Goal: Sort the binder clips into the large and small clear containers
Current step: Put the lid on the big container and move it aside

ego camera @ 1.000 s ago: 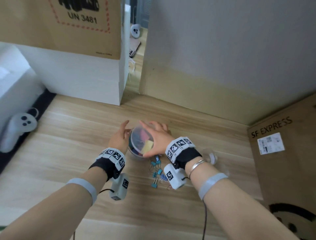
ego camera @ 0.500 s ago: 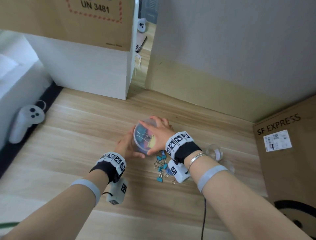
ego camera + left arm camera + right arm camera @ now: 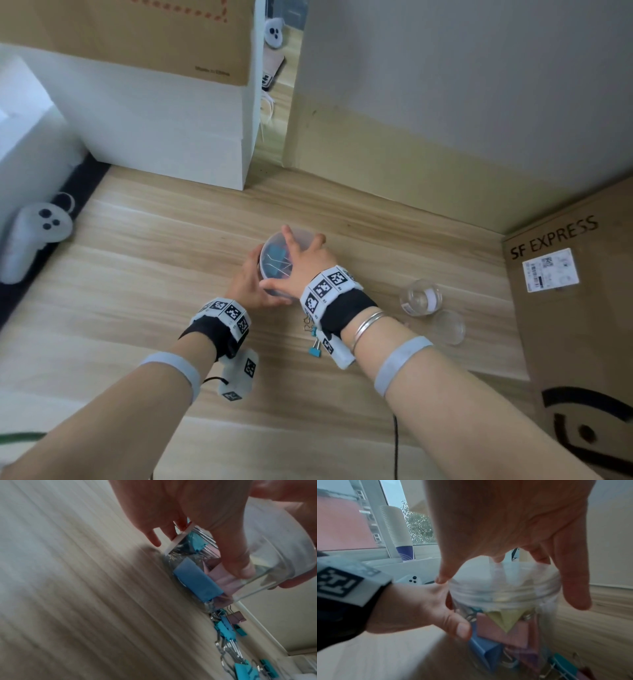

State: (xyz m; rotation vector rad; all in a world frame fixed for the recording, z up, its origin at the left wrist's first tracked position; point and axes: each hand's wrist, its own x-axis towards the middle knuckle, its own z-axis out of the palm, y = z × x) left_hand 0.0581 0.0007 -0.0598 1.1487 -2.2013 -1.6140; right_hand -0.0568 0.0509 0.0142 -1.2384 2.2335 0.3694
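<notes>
- The big clear jar [image 3: 286, 262] now stands up on the tabletop [image 3: 144, 274]. A second ago it leaned over toward the person, so you could look in at its mouth.
- Big clips, blue, pink and yellow, sit inside the jar.
- The right hand [image 3: 303, 265] is on top of the jar, its fingers spread down around the lid part. The grip is grasping the top of the jar.
- The left hand [image 3: 248, 286] wraps the side of the jar, thumb in front. It has slid lower and closer than before. Its grip is grasping the jar too.
- I think the lid is going on or being turned. I cannot tell which.
- Small clips [image 3: 228, 627] lie on the tabletop just beside the jar. They are not sorted yet.
- The small clear jar [image 3: 420, 297] stands open, well apart to the right, with its lid [image 3: 448, 327] near it.
</notes>
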